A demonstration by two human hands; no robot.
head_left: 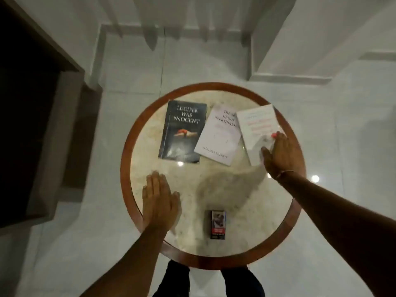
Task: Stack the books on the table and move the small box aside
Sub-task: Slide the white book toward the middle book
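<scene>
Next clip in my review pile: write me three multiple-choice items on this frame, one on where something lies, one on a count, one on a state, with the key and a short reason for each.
1. Where does the small dark box lie on the round marble-topped table with a wooden rim?
A. On the black book
B. Near the person's edge, apart from the books
C. Under the left hand

2. How many books are on the table?
A. Two
B. Three
C. Five

3. What is the right hand doing?
A. Resting on the rightmost white book
B. Holding the box
C. Hanging off the table

Key: 1 B, the box lies alone at the near edge. 2 B, the black book, the middle white book and the rightmost white one. 3 A, its fingers lie over that book's near corner, while the left hand lies flat on the tabletop.
</scene>
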